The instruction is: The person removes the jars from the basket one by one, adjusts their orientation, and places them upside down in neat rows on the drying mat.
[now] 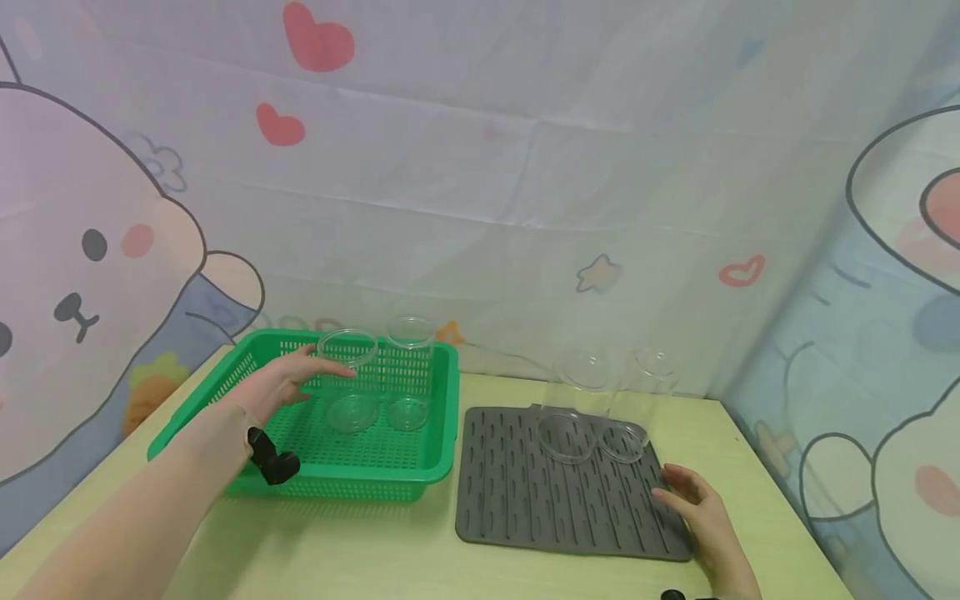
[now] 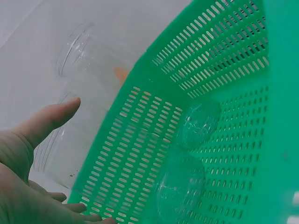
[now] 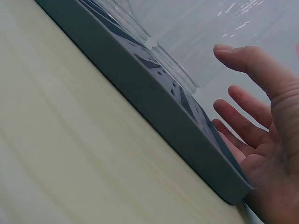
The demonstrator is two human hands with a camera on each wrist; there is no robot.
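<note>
My left hand (image 1: 288, 383) reaches over the green basket beside a clear jar (image 1: 351, 414). Its thumb and fingers are spread apart; in the left wrist view the thumb (image 2: 53, 119) lies near the jar's upper part, and I cannot tell whether it touches. A second clear jar (image 1: 408, 412) stands upright to the right of the first, inside the basket. On the grey drying mat (image 1: 517, 500) are a wide clear jar (image 1: 566, 437) and a narrower one (image 1: 624, 442), both rim down. My right hand (image 1: 701, 508) hovers at the mat's right edge, fingers loosely bent, holding nothing.
The green slotted basket (image 1: 337, 472) occupies the left of the pale yellow table (image 1: 360, 550). To its right lies the ridged mat, with a gap of tabletop between them. Behind everything hangs a cartoon-printed cloth (image 1: 465, 167), close to the table's back edge.
</note>
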